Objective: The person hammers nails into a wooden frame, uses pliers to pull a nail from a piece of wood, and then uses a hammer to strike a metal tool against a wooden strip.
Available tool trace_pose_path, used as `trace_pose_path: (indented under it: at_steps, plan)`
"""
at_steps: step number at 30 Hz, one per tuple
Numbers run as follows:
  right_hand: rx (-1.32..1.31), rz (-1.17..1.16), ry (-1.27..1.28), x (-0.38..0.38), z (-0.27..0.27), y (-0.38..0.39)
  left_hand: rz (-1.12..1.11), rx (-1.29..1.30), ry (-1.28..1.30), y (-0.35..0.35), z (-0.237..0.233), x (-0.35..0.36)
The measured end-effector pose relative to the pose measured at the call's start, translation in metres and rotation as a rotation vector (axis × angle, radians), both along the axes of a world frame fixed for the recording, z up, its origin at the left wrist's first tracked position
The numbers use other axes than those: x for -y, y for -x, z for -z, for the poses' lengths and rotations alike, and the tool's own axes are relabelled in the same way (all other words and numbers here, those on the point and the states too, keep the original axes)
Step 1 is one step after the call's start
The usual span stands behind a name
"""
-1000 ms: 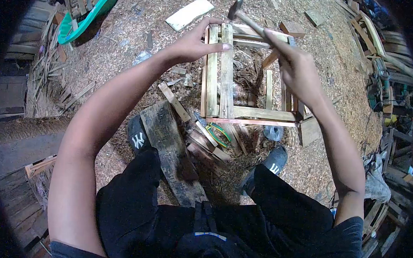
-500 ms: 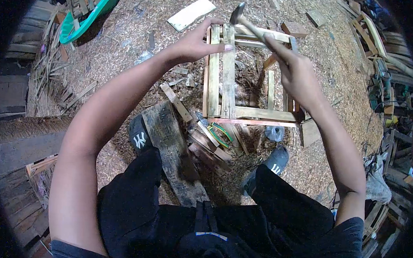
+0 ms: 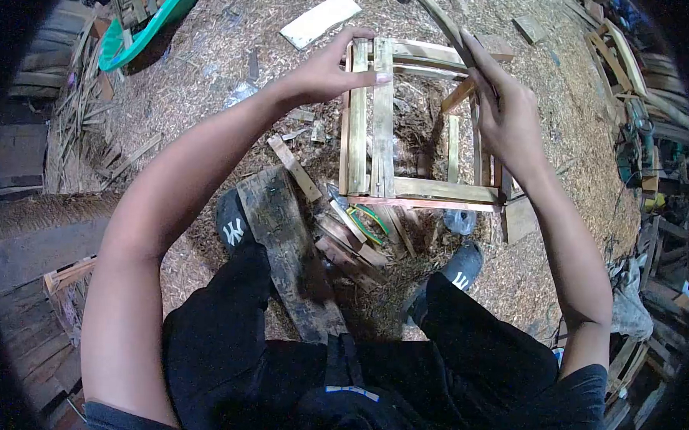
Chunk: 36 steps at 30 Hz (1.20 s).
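Observation:
A wooden frame (image 3: 445, 190) made of slats stands in front of me, above the floor. My left hand (image 3: 331, 70) is closed on its upper left corner, with the thumb lying over a vertical slat (image 3: 382, 124) and the fingers around the far edge. In my right hand (image 3: 506, 118) is a hammer (image 3: 439, 16), gripped by its handle; its dark head is raised beyond the far edge of the frame. The right hand hides part of the frame's right side.
A dark plank (image 3: 285, 243) lies between my legs, beside wood offcuts and green-handled pliers (image 3: 371, 222). A white board (image 3: 321, 20) lies on the shavings ahead. A green curved rim (image 3: 149, 33) is at the upper left, and wood piles stand on both sides.
The hammer head has lifted away from the top of the vertical slat, up and slightly right. My right hand has shifted slightly right. My left hand keeps its hold on the frame.

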State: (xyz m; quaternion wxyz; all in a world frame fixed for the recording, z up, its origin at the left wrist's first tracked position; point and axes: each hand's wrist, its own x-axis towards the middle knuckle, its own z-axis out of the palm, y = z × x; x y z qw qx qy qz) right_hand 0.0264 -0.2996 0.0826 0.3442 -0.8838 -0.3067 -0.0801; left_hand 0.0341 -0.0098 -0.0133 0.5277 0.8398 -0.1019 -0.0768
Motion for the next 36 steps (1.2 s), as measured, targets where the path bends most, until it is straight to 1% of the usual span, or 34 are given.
trace_pose_path:
  at_steps: [1, 3, 4, 5, 6, 7, 8, 9, 11, 12, 13, 15, 17, 18, 19, 21, 22, 23, 24, 25, 26, 28, 29, 31, 32, 33, 34, 35, 36]
  plan:
    - [0.004, -0.001, 0.003, 0.000, 0.000, 0.001, 0.009, -0.037, 0.033, -0.003, 0.001, 0.000]
    - [-0.126, 0.038, 0.185, 0.000, 0.006, 0.006, 0.025, -0.001, 0.063, -0.003, -0.001, 0.001]
    - [-0.205, 0.027, 0.273, -0.001, 0.012, 0.005, 0.019, 0.052, -0.036, 0.000, -0.004, 0.001]
    - [-0.203, 0.028, 0.273, 0.002, 0.011, 0.003, 0.013, 0.103, -0.134, 0.002, -0.007, 0.002]
    - [-0.181, 0.027, 0.261, 0.000, 0.001, 0.004, 0.012, 0.010, -0.033, 0.002, -0.006, 0.003]
    - [-0.160, 0.025, 0.251, -0.002, -0.003, 0.005, 0.012, 0.007, -0.032, 0.002, -0.006, 0.003]
    - [-0.008, -0.047, 0.095, 0.003, 0.008, -0.004, 0.019, -0.016, 0.009, 0.001, -0.005, 0.003]
    - [-0.012, -0.050, 0.094, 0.001, 0.009, -0.001, 0.025, -0.038, 0.048, 0.001, -0.004, 0.002]
    - [0.184, 0.047, -0.092, -0.005, 0.010, 0.006, 0.018, -0.029, 0.013, 0.002, -0.002, -0.001]
    - [0.205, -0.029, 0.066, -0.006, 0.017, 0.005, 0.016, -0.016, -0.019, 0.003, -0.003, 0.000]
    - [-0.151, 0.008, 0.416, -0.001, 0.016, 0.004, 0.017, 0.002, -0.050, 0.002, -0.006, 0.002]
    - [-0.089, -0.005, 0.289, 0.003, 0.021, 0.001, 0.013, -0.012, -0.024, 0.000, -0.009, 0.003]
    - [0.142, -0.052, 0.035, 0.006, 0.021, -0.006, 0.019, -0.025, -0.002, 0.002, -0.007, 0.003]
    - [0.049, 0.004, 0.056, 0.003, 0.003, 0.001, 0.018, -0.037, 0.026, 0.005, -0.008, 0.003]
    - [0.056, 0.002, 0.057, 0.005, 0.002, 0.002, 0.016, -0.030, 0.027, 0.003, -0.009, 0.004]
    - [0.019, 0.025, 0.117, 0.008, 0.010, 0.007, 0.010, -0.001, -0.017, 0.003, -0.008, 0.004]
    - [0.033, -0.033, 0.135, 0.012, 0.018, 0.007, 0.010, 0.001, -0.020, 0.002, -0.006, 0.002]
    - [0.034, -0.033, 0.135, 0.016, 0.022, 0.007, 0.004, 0.009, -0.053, 0.000, -0.004, 0.002]
    - [0.004, -0.034, 0.196, 0.019, 0.023, 0.009, -0.002, 0.017, -0.084, 0.000, -0.003, 0.002]
    - [-0.026, -0.034, 0.257, 0.021, 0.024, 0.010, -0.001, 0.016, -0.083, 0.000, -0.003, 0.003]
    - [-0.027, -0.036, 0.258, 0.022, 0.023, 0.009, 0.008, 0.004, -0.054, 0.000, -0.003, 0.002]
    - [0.006, -0.009, 0.146, 0.021, 0.016, 0.006, 0.011, -0.009, -0.025, 0.002, -0.007, 0.002]
    - [0.005, -0.010, 0.148, 0.020, 0.011, 0.005, 0.007, -0.019, -0.044, 0.003, -0.009, 0.002]
    - [0.052, 0.014, -0.088, 0.010, 0.000, 0.008, 0.006, -0.030, -0.066, 0.002, -0.006, 0.003]
    - [0.181, 0.002, -0.105, 0.008, 0.005, 0.007, -0.001, -0.014, -0.025, 0.003, -0.005, 0.003]
    - [0.180, 0.007, -0.105, 0.008, 0.008, 0.007, -0.005, 0.003, 0.015, 0.003, -0.001, 0.004]
    - [0.039, -0.020, 0.122, 0.008, 0.008, 0.006, 0.001, 0.008, 0.014, 0.003, 0.002, 0.003]
    - [-0.101, -0.045, 0.347, 0.007, 0.007, 0.004, -0.038, 0.088, -0.080, 0.003, 0.004, 0.001]
    - [-0.185, -0.001, 0.355, 0.004, -0.004, 0.003, -0.072, 0.167, -0.175, 0.002, -0.001, 0.002]
